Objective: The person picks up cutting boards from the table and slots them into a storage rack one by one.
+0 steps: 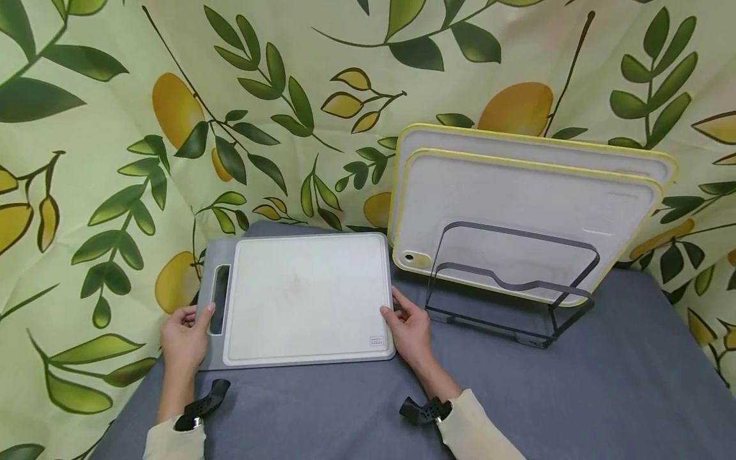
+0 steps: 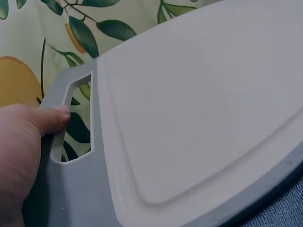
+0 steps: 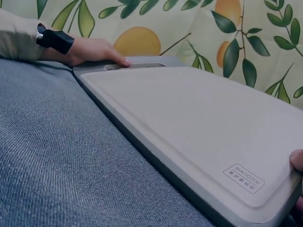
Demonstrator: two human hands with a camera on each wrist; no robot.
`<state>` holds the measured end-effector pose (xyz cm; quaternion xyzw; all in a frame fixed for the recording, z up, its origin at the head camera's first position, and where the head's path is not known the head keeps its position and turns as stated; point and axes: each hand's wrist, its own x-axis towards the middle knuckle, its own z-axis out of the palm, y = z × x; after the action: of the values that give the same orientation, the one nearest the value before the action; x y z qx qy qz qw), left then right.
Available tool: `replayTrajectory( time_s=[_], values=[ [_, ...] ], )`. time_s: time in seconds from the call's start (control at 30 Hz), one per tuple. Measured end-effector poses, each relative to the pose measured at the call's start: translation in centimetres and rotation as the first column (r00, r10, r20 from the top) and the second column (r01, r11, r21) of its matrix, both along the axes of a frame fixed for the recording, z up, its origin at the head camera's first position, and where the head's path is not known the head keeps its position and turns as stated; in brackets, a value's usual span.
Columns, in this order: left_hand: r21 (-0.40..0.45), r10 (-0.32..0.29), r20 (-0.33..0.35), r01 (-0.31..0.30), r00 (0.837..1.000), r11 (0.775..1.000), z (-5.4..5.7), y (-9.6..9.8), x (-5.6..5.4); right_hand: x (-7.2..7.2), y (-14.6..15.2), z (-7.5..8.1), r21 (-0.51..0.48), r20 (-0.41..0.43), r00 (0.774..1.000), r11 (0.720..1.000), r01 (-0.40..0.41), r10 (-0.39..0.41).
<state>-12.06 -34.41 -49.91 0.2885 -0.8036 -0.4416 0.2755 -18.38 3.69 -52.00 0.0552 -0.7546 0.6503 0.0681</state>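
A white cutting board (image 1: 305, 297) with a grey border and a slotted handle lies across the left part of the table. My left hand (image 1: 185, 338) grips its grey handle end, the thumb over the strip beside the slot (image 2: 78, 118). On the opposite short edge, my right hand (image 1: 411, 329) pinches the board, thumb on top and fingers beneath. In the right wrist view, only the tips of that hand (image 3: 297, 163) show at the frame's edge, near the printed label (image 3: 244, 178). Patterned cloth shows through the handle slot in the left wrist view.
Right of the board stands a dark wire rack (image 1: 512, 281) holding two larger white boards with yellow rims, the front one (image 1: 517, 198) overlapping the rear one (image 1: 655, 163). A grey-blue cloth (image 1: 322, 409) covers the table. Behind hangs a leaf-and-fruit patterned curtain (image 1: 356, 38).
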Motion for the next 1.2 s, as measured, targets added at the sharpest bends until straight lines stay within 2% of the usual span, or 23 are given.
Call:
replayTrajectory(
  time_s=[0.17,0.33,0.4,0.53,0.67,0.83,0.9,1.03,1.2],
  values=[
    [0.082,0.0,-0.056,0.004,0.998,0.997,-0.15,-0.26,0.14,-0.07,0.16,-0.03,-0.08,0.021,0.999,0.996,-0.033,0.035],
    [0.197,0.011,-0.095,0.008,0.995,0.98,-0.12,-0.44,0.22,-0.11,0.32,-0.03,-0.152,0.06,0.997,0.988,-0.041,0.051],
    [0.206,0.008,-0.114,0.016,0.994,0.978,-0.14,-0.5,0.24,-0.19,0.41,0.02,-0.16,0.067,0.996,0.986,-0.045,0.056],
    [0.151,-0.016,-0.093,0.03,0.996,0.988,-0.13,-0.55,0.19,-0.41,0.66,0.07,-0.168,0.078,0.995,0.984,-0.054,0.068],
    [0.078,-0.043,-0.045,0.046,0.998,0.996,0.0,-0.42,0.15,-0.49,0.87,0.11,-0.186,0.087,0.992,0.98,-0.069,0.086],
    [-0.098,-0.055,0.066,0.061,0.996,0.993,0.22,-0.31,0.59,-0.38,0.86,0.19,-0.214,0.084,0.991,0.973,-0.086,0.106],
    [-0.14,-0.047,0.083,0.058,0.995,0.989,0.27,-0.26,0.76,-0.35,0.85,0.16,-0.224,0.084,0.99,0.97,-0.091,0.113],
    [-0.129,-0.04,0.04,0.045,0.998,0.991,0.23,-0.13,0.85,-0.28,0.9,0.13,-0.228,0.075,0.991,0.969,-0.093,0.113],
    [-0.173,-0.023,-0.019,0.019,1.0,0.985,0.06,0.16,0.64,-0.32,0.95,0.26,-0.215,0.07,0.994,0.975,-0.063,0.08]
  ],
)
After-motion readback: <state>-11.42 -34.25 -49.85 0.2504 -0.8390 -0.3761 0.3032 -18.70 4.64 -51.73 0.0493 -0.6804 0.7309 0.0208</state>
